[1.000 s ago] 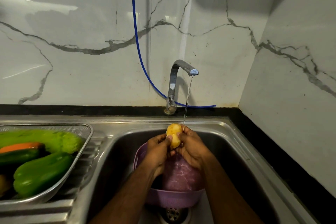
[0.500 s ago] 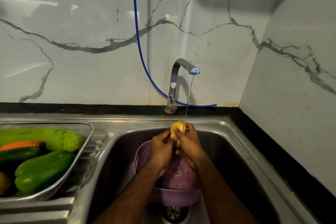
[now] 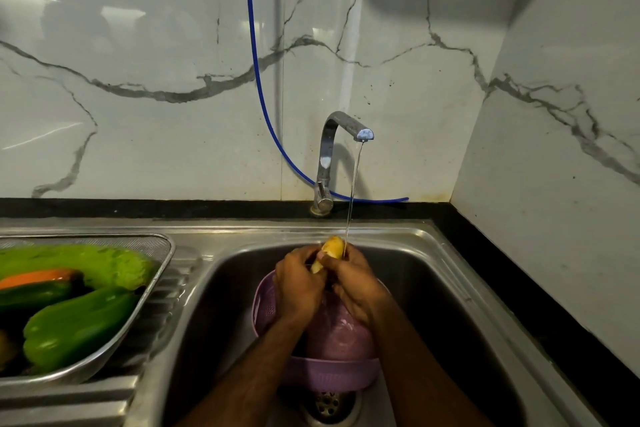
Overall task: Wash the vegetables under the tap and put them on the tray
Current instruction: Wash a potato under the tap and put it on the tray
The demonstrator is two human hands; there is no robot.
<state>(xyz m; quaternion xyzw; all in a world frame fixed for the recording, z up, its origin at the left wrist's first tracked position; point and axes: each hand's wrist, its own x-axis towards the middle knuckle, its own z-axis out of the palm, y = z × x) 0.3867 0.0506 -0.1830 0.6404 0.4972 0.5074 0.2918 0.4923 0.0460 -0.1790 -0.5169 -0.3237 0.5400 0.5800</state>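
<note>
While water ran in a thin stream (image 3: 354, 191) from the steel tap (image 3: 331, 152), we held a small yellow potato (image 3: 330, 248) under it with both hands. Our left hand (image 3: 298, 284) had its fingers curled round the left side of the potato. Our right hand (image 3: 356, 282) had its fingers curled round the right side, and its thumb lay across the front. The two hands touched each other, and only the top of the potato showed between them. The stream met the potato at its right edge.

We kept the potato over the steel sink (image 3: 433, 274), near its back wall. Under our wrists sat a purple plastic colander (image 3: 332, 373) in the sink, just behind the drain (image 3: 327, 404).

On the draining board to the left stood a steel mesh tray (image 3: 152, 291). It held a long light green gourd (image 3: 86, 262), an orange carrot (image 3: 33, 277) and a green capsicum (image 3: 78, 326). They lay well apart from the potato.

A blue hose (image 3: 258, 80) hung down the white marble wall (image 3: 138, 97) and ran behind the tap.
</note>
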